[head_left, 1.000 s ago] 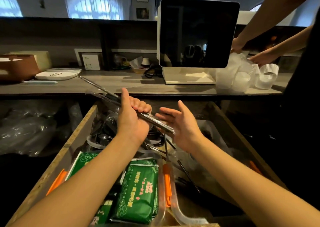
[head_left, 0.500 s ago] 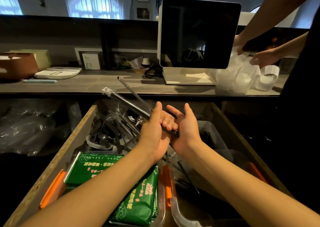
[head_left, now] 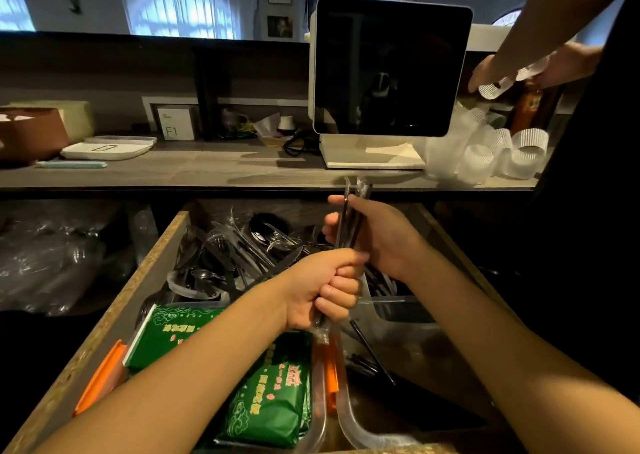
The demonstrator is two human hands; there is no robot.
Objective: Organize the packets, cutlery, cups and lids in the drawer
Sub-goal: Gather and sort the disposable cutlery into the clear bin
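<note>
as both fists stack, wrapped cutlery upright

A grey counter fronts a dim wall with bright curtained windows.

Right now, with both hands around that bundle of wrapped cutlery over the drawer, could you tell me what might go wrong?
1. The wrapped cutlery bundle is held upright; slick wrappers could let pieces slip from the left hand or the right hand into the loose cutlery pile.
2. Its top nears the counter edge and may knock it.
</note>
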